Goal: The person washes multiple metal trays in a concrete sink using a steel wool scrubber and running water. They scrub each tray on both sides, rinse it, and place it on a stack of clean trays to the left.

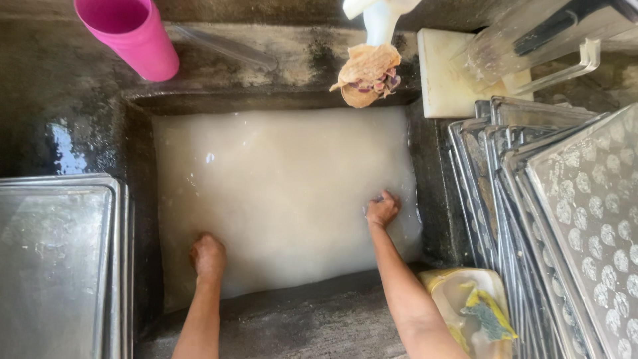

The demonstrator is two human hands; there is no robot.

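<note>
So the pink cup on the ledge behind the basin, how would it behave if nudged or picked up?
The pink cup looks like thin plastic, so probably light. It is tall and narrows toward its base, so a nudge may well tip it. The ledge looks wet, so it could also slide. Both hands are down in the basin's cloudy water, away from it.

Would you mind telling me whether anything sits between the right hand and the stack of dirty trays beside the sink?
Only the dark sink wall separates the right hand from the dirty trays; nothing else visible intervenes.
</note>
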